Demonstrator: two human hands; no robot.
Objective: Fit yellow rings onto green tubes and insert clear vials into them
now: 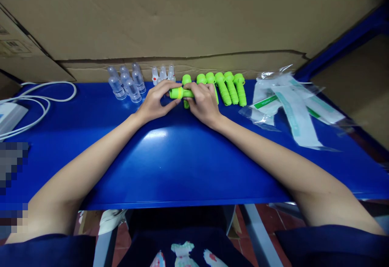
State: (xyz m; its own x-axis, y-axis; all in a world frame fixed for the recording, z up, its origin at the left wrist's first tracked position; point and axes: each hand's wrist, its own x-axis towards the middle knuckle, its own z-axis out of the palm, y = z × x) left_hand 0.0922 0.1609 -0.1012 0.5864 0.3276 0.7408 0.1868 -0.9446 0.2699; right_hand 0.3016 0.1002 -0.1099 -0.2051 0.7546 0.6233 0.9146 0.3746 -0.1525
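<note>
Both my hands meet at the far middle of the blue table (170, 157). My left hand (158, 99) and my right hand (203, 103) are closed on one bright green plastic tube (180, 93) that lies sideways between them. Behind and to the right of my hands, several more green tubes (231, 88) lie in a row along the table's far edge. Part of this row is hidden by my right hand.
Several clear vials (127, 82) and small white-capped pieces (163, 73) stand at the far left of the green row. Sealed plastic packets (291, 105) lie at the right. White cables (39, 101) and a white device (10, 115) sit far left. Cardboard (182, 20) walls the back.
</note>
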